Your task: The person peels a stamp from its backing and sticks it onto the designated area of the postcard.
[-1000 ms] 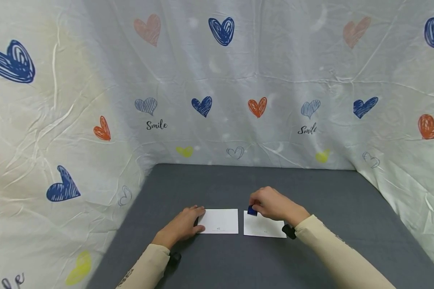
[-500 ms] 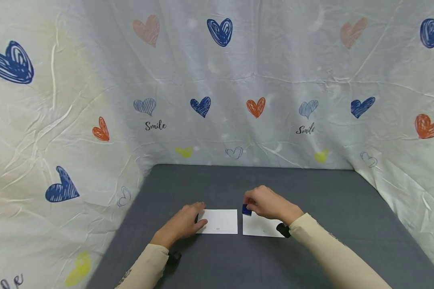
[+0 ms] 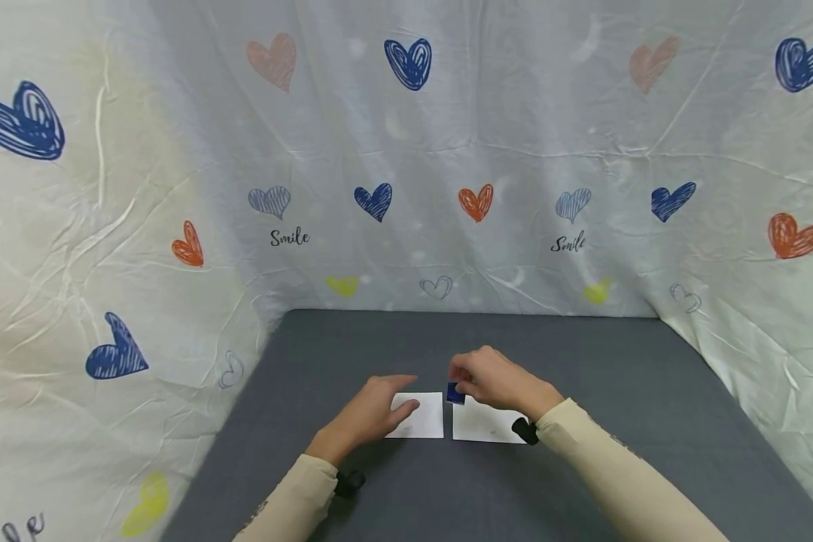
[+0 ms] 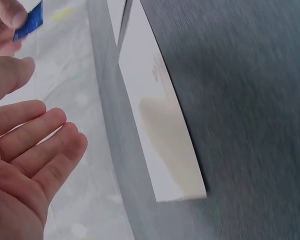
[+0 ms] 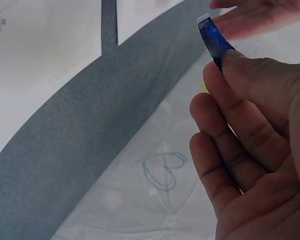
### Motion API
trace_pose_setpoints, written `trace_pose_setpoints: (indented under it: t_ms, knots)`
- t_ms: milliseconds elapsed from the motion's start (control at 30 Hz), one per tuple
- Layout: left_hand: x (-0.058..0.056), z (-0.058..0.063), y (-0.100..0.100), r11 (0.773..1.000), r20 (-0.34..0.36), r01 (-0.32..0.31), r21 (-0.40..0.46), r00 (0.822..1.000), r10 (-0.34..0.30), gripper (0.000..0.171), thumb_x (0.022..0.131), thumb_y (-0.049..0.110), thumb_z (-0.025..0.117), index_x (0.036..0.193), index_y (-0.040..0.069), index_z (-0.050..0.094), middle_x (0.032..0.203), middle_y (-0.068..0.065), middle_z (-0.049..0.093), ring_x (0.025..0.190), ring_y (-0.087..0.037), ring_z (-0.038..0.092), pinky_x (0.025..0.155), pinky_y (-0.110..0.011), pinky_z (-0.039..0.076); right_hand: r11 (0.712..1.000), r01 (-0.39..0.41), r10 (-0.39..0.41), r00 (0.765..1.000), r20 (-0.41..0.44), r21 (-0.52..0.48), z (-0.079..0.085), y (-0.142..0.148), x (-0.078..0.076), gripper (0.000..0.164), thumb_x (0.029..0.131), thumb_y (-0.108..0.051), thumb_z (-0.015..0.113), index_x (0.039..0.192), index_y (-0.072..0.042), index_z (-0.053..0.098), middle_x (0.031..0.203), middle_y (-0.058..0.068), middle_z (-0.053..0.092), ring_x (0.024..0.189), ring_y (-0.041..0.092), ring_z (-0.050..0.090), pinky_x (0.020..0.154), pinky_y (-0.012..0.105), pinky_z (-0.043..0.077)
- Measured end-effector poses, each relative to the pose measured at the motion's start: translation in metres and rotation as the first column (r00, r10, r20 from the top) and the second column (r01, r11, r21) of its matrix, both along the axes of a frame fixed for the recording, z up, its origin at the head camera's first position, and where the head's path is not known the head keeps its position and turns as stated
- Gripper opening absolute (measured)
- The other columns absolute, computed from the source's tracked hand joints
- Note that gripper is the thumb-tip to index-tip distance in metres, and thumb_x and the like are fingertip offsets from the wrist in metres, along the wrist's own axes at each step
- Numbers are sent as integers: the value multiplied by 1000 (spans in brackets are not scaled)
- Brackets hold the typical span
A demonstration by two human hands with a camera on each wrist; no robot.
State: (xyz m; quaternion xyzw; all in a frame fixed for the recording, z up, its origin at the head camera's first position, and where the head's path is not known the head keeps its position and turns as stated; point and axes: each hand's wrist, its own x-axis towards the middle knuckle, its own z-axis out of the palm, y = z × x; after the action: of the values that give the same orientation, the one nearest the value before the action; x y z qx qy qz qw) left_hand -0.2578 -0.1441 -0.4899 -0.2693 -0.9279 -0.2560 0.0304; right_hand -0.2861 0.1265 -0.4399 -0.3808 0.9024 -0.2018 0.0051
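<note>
1. Grip: right hand point(image 3: 494, 380) pinches the blue packet point(image 5: 216, 40) between thumb and forefinger, gap closed down to its thickness; other fingers bent, holding nothing. Left hand point(image 3: 374, 414) has fingers extended, thumb well apart, nothing in it; no contact with the card visible from the left wrist.
2. Location: in the head view, packet is around the 10 o'clock corner of the right card point(image 3: 481, 423), about 2 o'clock from the middle of the left card point(image 3: 423, 412). Looks lifted clear of the table point(image 3: 352, 346); exact height can't be read.
3. Handling, my judgement: light, thin, probably a bit bendy. Glossy face may be slippery. Doesn't look fragile; a hard squeeze could crease it. Contents, if any, can't tell.
4. Hold: pinch across the flat faces near one end, as now; leave the pale end free.
5. Looks: deep blue, shiny, small, flat, straight-edged. Pale strip on the free end, dark marks just below it, too small to read. Edge-on and slightly curved from the right wrist.
6. Nearby: cards lie side by side, narrow gap between. Both white, faint grey print toward 6 o'clock. Heart-print cloth point(image 3: 447, 128) hangs at 12 o'clock.
</note>
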Motion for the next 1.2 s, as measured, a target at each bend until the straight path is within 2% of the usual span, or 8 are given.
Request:
trace_pose_setpoints:
  t_ms: [167, 300, 567, 667, 800, 967, 1200]
  knots:
    - [1, 1, 12, 994, -29, 49, 93, 999, -46, 39, 107, 18, 72, 139, -4, 70, 137, -20, 75, 114, -38, 78, 98, -52, 62, 999, -7, 8, 1000, 17, -42, -3, -3, 1, 15, 101, -4, 75, 116, -8, 75, 94, 0, 80, 78, 5, 72, 70, 25, 58]
    - [3, 1, 21, 982, -26, 73, 174, 997, -69, 32, 107, 14, 71, 134, -3, 73, 132, -19, 77, 110, -34, 80, 92, -48, 64, 998, -18, 19, 1000, 18, -62, -5, -5, 2, 17, 100, -4, 76, 117, -9, 73, 92, -1, 80, 75, 3, 70, 68, 24, 56]
    - [3, 0, 36, 956, -22, 92, 279, 996, -90, 16, 107, 7, 69, 117, 3, 80, 110, -10, 83, 95, -20, 81, 81, -28, 64, 993, -53, 56, 998, 23, -103, -7, -6, 4, 20, 99, -3, 78, 117, -8, 72, 92, -2, 79, 77, 2, 70, 71, 24, 56]
    - [4, -2, 40, 954, -26, 73, 292, 997, -68, 12, 106, 8, 70, 110, 5, 81, 99, -6, 83, 83, -11, 77, 74, -23, 60, 992, -53, 56, 998, 21, -114, -8, -7, 5, 20, 98, -2, 77, 116, -9, 72, 91, -2, 79, 75, 2, 68, 69, 24, 56]
    - [5, -4, 42, 951, -38, 33, 307, 999, -22, 10, 104, 6, 71, 103, 7, 81, 90, -2, 81, 72, 0, 65, 67, -22, 55, 991, -50, 53, 998, 17, -122, -10, -8, 6, 19, 99, -2, 77, 115, -11, 72, 92, -2, 80, 77, 3, 69, 70, 23, 55]
    - [7, -5, 43, 942, -40, -16, 336, 999, 32, 10, 102, 5, 72, 101, 6, 82, 90, -2, 81, 73, -2, 67, 69, -22, 56, 991, -45, 44, 999, -11, -126, -12, -6, 7, 17, 100, -5, 77, 117, -10, 74, 96, 0, 81, 83, 9, 74, 73, 26, 58]
    - [9, -7, 41, 929, -32, -86, 359, 994, 104, 9, 102, 6, 73, 101, 7, 82, 92, -1, 81, 76, -5, 70, 71, -24, 58, 988, 24, -28, 999, -24, -154, -19, 3, 8, 11, 103, -16, 78, 113, -12, 77, 96, -2, 79, 85, 10, 74, 77, 30, 60]
